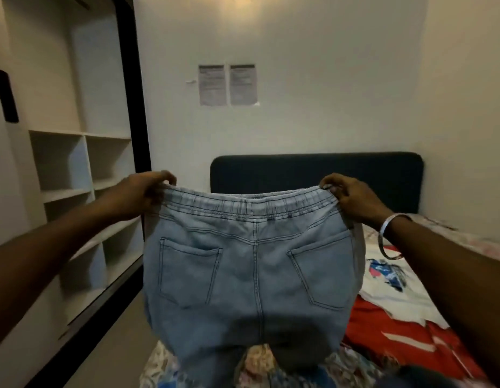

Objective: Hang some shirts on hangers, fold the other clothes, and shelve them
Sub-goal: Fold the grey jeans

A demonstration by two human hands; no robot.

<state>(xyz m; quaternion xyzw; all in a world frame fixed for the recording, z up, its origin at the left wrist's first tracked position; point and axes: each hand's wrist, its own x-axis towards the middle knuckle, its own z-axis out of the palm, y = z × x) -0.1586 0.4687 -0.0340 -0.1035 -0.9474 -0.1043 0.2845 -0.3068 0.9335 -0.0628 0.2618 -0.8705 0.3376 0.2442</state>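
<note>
A pair of light blue jeans (251, 273) with an elastic waistband hangs in the air in front of me, back pockets facing me. My left hand (143, 191) grips the left end of the waistband. My right hand (352, 197) grips the right end; a white bangle sits on that wrist. The waistband is stretched level between both hands, and the legs drop down out of view. On the bed to the right lie a white printed shirt (388, 281) and a red garment (391, 334).
An open white wardrobe with bare shelves (83, 163) stands on the left, with a dark sliding-door frame (134, 93) beside it. The bed has a dark headboard (316, 169) against the far wall and a floral sheet (159, 368). Two papers (227, 84) hang on the wall.
</note>
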